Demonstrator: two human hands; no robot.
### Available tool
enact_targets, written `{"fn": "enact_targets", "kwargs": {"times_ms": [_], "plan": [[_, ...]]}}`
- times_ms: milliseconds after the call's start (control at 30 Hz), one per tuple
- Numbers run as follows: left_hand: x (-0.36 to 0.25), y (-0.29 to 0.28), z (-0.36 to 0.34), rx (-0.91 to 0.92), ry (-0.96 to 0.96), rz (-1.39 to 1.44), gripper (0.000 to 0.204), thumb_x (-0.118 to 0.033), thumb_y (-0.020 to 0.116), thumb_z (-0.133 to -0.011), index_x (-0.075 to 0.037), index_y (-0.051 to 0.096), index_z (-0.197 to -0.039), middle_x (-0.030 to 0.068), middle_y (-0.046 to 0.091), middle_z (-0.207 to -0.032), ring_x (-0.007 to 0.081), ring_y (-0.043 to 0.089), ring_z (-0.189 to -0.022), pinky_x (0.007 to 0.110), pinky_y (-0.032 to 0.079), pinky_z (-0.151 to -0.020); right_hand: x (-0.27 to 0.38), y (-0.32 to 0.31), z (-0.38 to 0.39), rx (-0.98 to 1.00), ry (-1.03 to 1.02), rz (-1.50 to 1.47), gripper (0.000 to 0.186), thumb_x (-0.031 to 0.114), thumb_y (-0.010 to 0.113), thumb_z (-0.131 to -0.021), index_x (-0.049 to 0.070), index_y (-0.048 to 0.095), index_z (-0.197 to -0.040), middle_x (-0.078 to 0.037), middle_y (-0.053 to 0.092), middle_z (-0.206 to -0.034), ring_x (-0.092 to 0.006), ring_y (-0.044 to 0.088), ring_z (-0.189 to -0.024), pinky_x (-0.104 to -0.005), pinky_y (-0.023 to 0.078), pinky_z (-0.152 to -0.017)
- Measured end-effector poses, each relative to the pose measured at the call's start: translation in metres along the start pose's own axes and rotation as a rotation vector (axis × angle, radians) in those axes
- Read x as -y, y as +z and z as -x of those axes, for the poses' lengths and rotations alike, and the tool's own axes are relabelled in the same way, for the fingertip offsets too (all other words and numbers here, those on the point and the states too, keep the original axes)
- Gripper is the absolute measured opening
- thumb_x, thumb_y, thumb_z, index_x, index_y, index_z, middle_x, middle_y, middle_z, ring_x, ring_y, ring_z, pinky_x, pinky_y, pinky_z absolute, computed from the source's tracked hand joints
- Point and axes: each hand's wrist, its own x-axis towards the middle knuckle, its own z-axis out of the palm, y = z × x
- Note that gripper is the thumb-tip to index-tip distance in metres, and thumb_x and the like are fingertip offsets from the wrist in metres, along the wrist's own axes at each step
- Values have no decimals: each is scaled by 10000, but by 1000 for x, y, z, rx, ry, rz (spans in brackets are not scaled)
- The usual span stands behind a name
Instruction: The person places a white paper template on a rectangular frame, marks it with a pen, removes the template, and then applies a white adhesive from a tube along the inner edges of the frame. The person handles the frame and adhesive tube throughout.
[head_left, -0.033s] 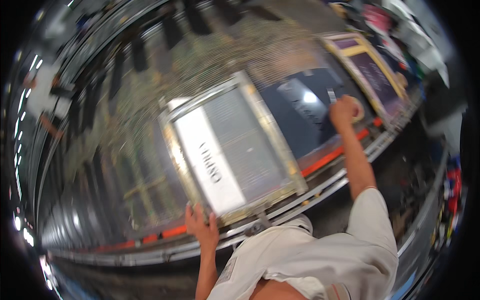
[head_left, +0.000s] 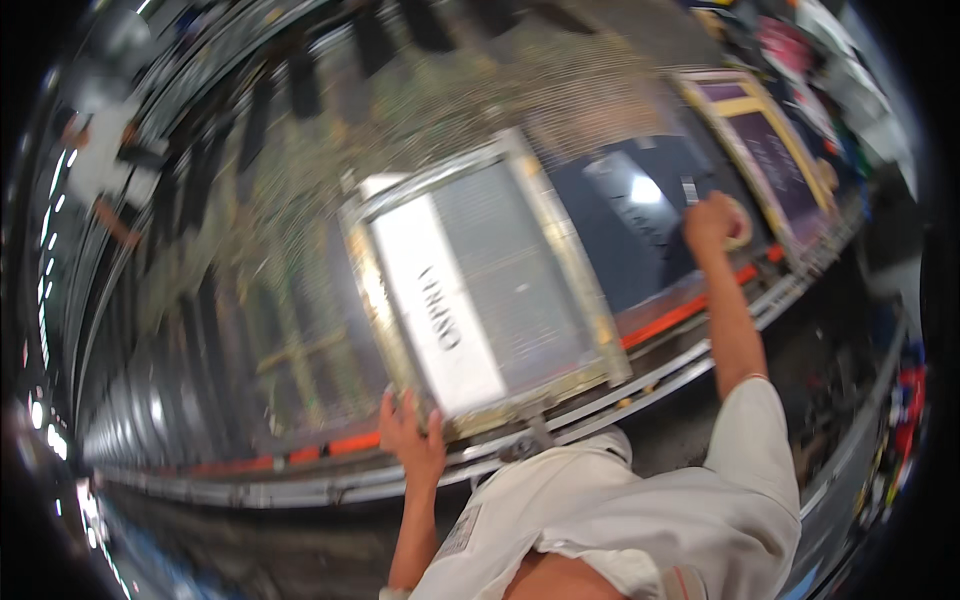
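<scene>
My left hand (head_left: 412, 440) has its fingers spread at the near left corner of a screen printing frame (head_left: 585, 290). Inside that frame, a white strip with dark lettering (head_left: 440, 310) runs beside a grey mesh panel (head_left: 515, 265). To the right, my right hand (head_left: 710, 225) is closed above a dark blue panel (head_left: 640, 225) that has a shiny patch. A small pale piece (head_left: 690, 190) shows just beyond the fist; whether the fingers grip it is unclear. Against the fist's right side is a tape roll (head_left: 741, 225), partly covered.
A second, yellow-edged frame (head_left: 745, 115) with a purple panel lies at the right. A metal rail (head_left: 660, 375) and an orange strip (head_left: 665, 320) follow the near table edge. Dark strips (head_left: 300, 85) line the far side. Another person (head_left: 105, 160) stands at the far left.
The whole view has shifted slightly, so the table's things appear a little further right. Both hands keep about the same places on the frame and beside the tape roll.
</scene>
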Motion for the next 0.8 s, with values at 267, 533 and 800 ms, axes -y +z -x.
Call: {"fn": "enact_targets", "kwargs": {"times_ms": [267, 533, 800], "plan": [[-10, -38, -19, 20, -14, 336, 394, -202, 681, -927, -68, 645, -1296, 152, 592, -1322, 316, 568, -1154, 417, 428, -979, 48, -49, 49, -3, -262, -1137, 170, 186, 654, -950, 46, 723, -1017, -86, 737, -947, -198, 691, -879, -312, 522, -775], [-36, -7, -113, 308, 677, 270, 308, -227, 761, -853, -85, 673, -1113, 61, 623, -819, 255, 624, -765, 379, 482, -649, 175, -139, 193, 514, -773, -1468, 125, 55, 750, -864, 12, 742, -981, -60, 709, -797, -90, 629, -687, -237, 502, -602], [4, 13, -134, 202, 510, 400, 312, -353, 706, -907, -55, 628, -858, 91, 567, -676, 290, 579, -576, 394, 438, -516, 272, -133, 206, 791, -285, -2226, 71, 62, 712, -920, -1, 694, -947, -25, 646, -782, -61, 551, -617, -209, 440, -549]]}}
